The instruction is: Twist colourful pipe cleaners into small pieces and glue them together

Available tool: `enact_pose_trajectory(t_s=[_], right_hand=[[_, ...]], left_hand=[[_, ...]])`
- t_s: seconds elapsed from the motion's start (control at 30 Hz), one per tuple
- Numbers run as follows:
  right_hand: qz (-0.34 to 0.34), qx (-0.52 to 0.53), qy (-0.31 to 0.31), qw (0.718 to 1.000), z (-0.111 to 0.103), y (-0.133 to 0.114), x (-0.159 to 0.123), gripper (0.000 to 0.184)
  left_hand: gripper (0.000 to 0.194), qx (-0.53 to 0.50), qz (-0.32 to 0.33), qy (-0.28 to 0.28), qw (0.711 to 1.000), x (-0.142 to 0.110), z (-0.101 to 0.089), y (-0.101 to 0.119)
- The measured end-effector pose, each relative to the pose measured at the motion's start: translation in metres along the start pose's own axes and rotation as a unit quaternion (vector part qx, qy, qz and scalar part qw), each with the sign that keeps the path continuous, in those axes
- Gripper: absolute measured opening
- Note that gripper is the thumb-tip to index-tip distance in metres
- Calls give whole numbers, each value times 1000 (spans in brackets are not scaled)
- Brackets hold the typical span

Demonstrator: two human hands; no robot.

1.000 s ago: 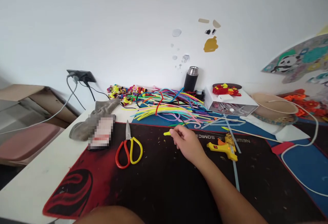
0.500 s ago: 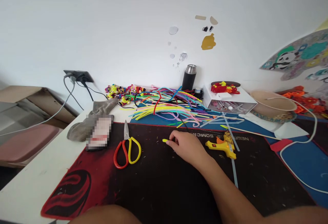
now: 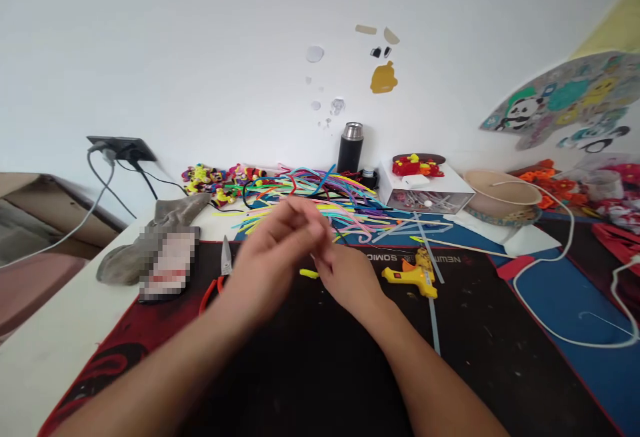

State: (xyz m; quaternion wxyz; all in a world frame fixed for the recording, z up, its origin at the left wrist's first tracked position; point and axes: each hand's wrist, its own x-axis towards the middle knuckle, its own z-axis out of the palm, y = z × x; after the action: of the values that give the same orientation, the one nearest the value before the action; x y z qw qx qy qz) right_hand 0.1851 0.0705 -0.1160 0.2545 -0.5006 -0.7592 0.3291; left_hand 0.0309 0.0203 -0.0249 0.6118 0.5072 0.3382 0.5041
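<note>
A short yellow-green pipe cleaner piece (image 3: 309,273) lies on the black desk mat (image 3: 310,370), below the meeting point of both hands. My left hand (image 3: 273,257) is blurred and reaches across. Its thumb and bent fingers overlap the fingertips of my right hand (image 3: 353,280), and whether it grips anything is unclear. Curled and partly hidden behind the left, the right fingers close on something I cannot make out. To the left, scissors (image 3: 227,257) with red and yellow handles are partly covered by my left forearm. Right of my hands rests a yellow hot glue gun (image 3: 413,278).
Behind my hands spreads a pile of colourful pipe cleaners (image 3: 345,210), with a black thermos (image 3: 351,147) beyond. A white box (image 3: 430,190) and beige bowl (image 3: 500,194) stand to the right, near a looping white cable (image 3: 565,244). A phone (image 3: 170,264) lies left.
My left hand has come in from below to meet the right. The yellow-green piece, earlier at the right fingertips, now lies on the mat. The view has turned rightward.
</note>
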Motion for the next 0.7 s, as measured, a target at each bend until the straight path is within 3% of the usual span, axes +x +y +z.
enact_pose_trajectory(t_s=[0.07,0.13,0.2,0.27,0.33,0.47,0.53,0.7], right_hand=[[-18,-62,19,998,1,-4,-2,23],[-36,-113,23,993,3,-8,-4,22],[-44,-127,20,991,5,-11,-5,20],[-49,-124,24,991,7,-11,-5,20],[-57,-119,25,991,9,-10,-5,20],[-48,-109,15,993,10,-11,-4,20],[-42,-105,16,993,9,-13,-4,19],[-58,-68,42,995,11,-17,-5,19]], left_hand=[[24,188,80,129,970,36,-47,-4],[24,383,87,190,900,59,-94,-11],[21,554,46,170,813,70,-131,-23],[21,663,29,135,736,70,-153,-37],[24,716,34,123,687,67,-163,-52],[26,768,49,108,630,63,-167,-69],[28,778,52,102,617,63,-167,-70],[32,771,48,106,626,64,-167,-63]])
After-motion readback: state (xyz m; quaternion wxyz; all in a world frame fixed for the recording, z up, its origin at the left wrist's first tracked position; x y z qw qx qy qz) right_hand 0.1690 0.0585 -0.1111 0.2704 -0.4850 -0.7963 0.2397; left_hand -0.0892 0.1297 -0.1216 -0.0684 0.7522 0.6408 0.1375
